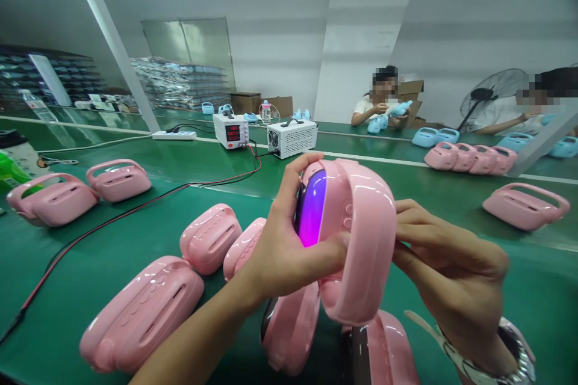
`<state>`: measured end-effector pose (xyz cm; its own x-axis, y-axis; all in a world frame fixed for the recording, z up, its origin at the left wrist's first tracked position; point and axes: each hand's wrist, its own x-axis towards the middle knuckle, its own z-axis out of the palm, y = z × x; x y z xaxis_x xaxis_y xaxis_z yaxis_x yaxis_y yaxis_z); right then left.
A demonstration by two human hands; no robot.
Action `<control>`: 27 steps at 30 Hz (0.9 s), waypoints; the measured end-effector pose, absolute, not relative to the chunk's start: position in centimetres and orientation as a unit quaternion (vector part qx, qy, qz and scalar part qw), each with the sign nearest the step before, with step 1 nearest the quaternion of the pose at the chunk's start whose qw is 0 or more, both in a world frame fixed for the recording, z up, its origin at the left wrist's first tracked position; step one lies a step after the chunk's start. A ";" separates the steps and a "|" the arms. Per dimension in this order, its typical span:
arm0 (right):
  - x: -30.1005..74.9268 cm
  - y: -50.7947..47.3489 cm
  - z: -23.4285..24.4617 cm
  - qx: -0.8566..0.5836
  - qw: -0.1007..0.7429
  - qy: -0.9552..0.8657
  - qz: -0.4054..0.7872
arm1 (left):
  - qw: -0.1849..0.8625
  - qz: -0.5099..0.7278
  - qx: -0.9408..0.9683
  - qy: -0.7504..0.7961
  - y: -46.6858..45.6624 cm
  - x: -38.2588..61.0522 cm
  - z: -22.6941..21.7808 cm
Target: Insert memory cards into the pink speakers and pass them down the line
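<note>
A pink portable speaker with a broad carry handle is held up in front of me, its side panel glowing purple and magenta. Around its body my left hand is closed, thumb near the round buttons and fingers over the top edge. My right hand is at the speaker's right side, fingers pinched together; their tips are partly hidden behind the handle, so what they grip cannot be seen. Below the held speaker lie another pink speaker and a dark-fronted pink one.
More pink speakers lie on the green table. A red-and-black cable runs to a power supply beside a white vented box. Across the table, two people handle blue units; a row of pink speakers stands right.
</note>
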<state>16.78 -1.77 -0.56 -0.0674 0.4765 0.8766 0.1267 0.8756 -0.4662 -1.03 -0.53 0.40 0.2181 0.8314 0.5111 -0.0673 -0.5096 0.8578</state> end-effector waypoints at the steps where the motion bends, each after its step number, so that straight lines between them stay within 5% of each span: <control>1: 16.8 -1.8 -0.5 -0.210 0.649 -0.718 0.136 | 0.405 0.556 0.667 0.285 -0.5 -1.0 0.4; 27: 16.7 -2.1 -0.5 -0.206 0.654 -0.714 0.143 | 0.441 0.537 0.663 0.278 -0.5 -0.8 0.2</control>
